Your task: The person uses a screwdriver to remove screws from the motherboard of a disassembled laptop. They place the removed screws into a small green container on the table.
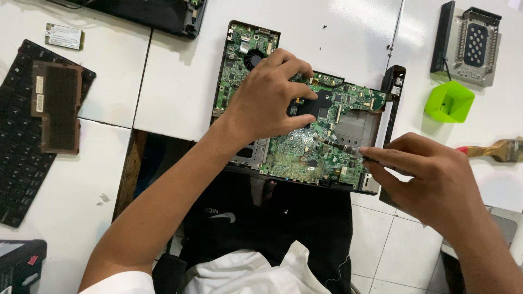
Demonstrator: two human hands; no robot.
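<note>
The right hand (436, 182) is pinching a thin screwdriver (340, 146) between the thumb and the first fingers, which are pressed close together near the end of the handle, and the tip is pointing down-left onto the green board (305, 158). The left hand (269, 95) is lying flat on the board with its fingers spread and slightly bent, the fingertips pressing on the dark middle part. The board is sitting in a black laptop base (389, 109), which is resting on the edge of the white table (174, 81), just in front of the person. I think the tool should be standing more upright on the screw, with light pressure, so the tip is not slipping onto the small parts; the left hand should be holding the board still. Farther out, 1 keyboard (22, 158) is lying at the left, and 1 green cup (449, 102) and 1 brush (498, 149) at the right.
</note>
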